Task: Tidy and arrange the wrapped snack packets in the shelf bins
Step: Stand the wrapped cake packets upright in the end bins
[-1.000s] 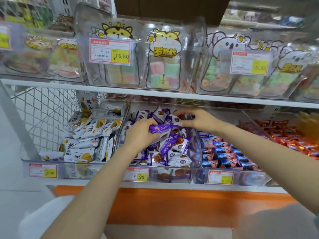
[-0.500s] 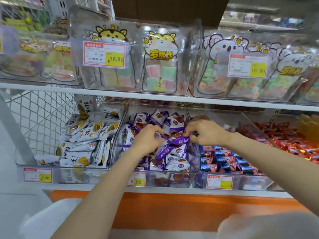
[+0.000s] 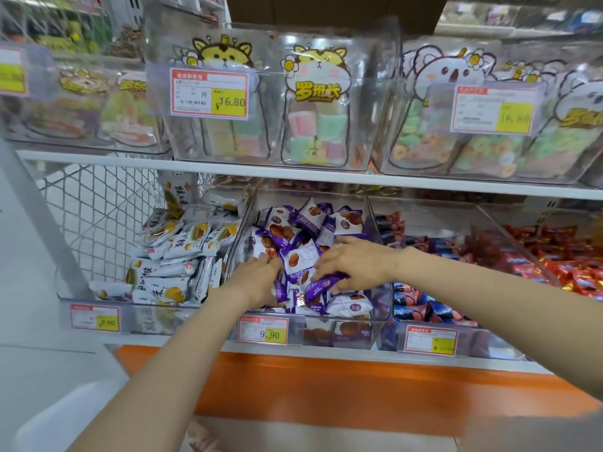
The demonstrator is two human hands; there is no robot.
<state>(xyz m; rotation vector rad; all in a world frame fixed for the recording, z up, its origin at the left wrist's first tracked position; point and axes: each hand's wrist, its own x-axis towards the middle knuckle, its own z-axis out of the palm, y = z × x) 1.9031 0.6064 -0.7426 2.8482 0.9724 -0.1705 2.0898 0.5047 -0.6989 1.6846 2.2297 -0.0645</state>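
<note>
The clear middle bin (image 3: 375, 223) on the lower shelf is piled with purple-and-white wrapped snack packets (image 3: 310, 220). Both my hands are down inside it, near the front. My left hand (image 3: 256, 280) is at the bin's left side, and its fingers curl onto a white-and-purple packet (image 3: 298, 259). My right hand (image 3: 354, 265) lies over the pile to the right, its fingers gripping a dark purple packet (image 3: 326, 283). The packets under my palms are hidden.
A bin of white-and-yellow packets (image 3: 176, 256) stands to the left and a bin of blue packets (image 3: 421, 305) to the right, with red packets (image 3: 561, 256) beyond it. Clear tubs of pastel sweets (image 3: 313, 135) fill the shelf above. Price tags (image 3: 263, 330) hang on the bin fronts.
Both hands have dropped from the top of the pile toward the bin's front. The purple packet stretched between them is now held low in my right hand.
</note>
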